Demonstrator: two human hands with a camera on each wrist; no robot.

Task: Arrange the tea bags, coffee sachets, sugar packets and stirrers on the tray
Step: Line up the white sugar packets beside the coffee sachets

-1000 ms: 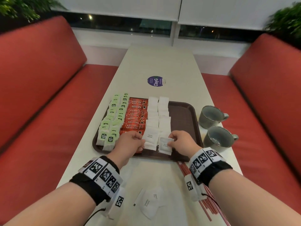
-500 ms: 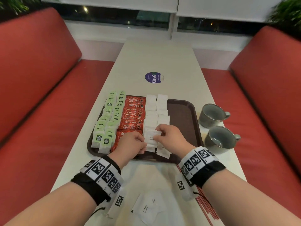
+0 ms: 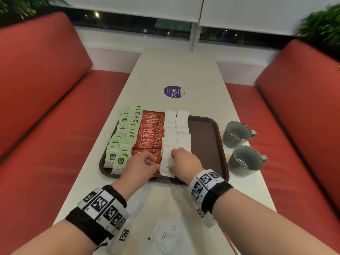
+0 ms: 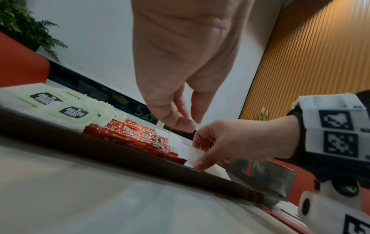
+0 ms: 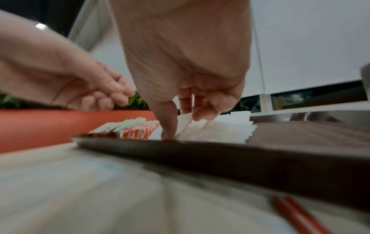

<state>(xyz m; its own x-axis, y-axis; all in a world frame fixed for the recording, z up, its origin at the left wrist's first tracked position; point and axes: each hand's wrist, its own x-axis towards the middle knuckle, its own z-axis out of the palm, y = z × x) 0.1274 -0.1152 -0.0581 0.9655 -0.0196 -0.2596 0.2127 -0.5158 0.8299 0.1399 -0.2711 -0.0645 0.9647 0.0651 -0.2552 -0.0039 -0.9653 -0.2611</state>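
Observation:
On the brown tray (image 3: 207, 137) lie rows of green tea bags (image 3: 125, 137), red coffee sachets (image 3: 150, 133) and white sugar packets (image 3: 176, 129). My right hand (image 3: 184, 159) pinches a sugar packet (image 3: 166, 162) at the near end of the left sugar row; its thumb (image 5: 168, 126) presses down by the tray's front rim. My left hand (image 3: 145, 162) hovers over the nearest coffee sachets, fingers (image 4: 180, 121) loosely curled and holding nothing. Red stirrers (image 5: 296, 216) lie on the table, right of my right wrist.
Loose sugar packets (image 3: 165, 236) lie on the table between my forearms. Two grey mugs (image 3: 237, 133) (image 3: 246, 161) stand right of the tray. A round purple sticker (image 3: 173, 91) sits beyond it. Red benches (image 3: 46, 107) flank the table. The tray's right third is bare.
My right hand carried the sugar packet from the right sugar row leftward to the near end of the left row and lowered it. The left hand stayed over the coffee sachets.

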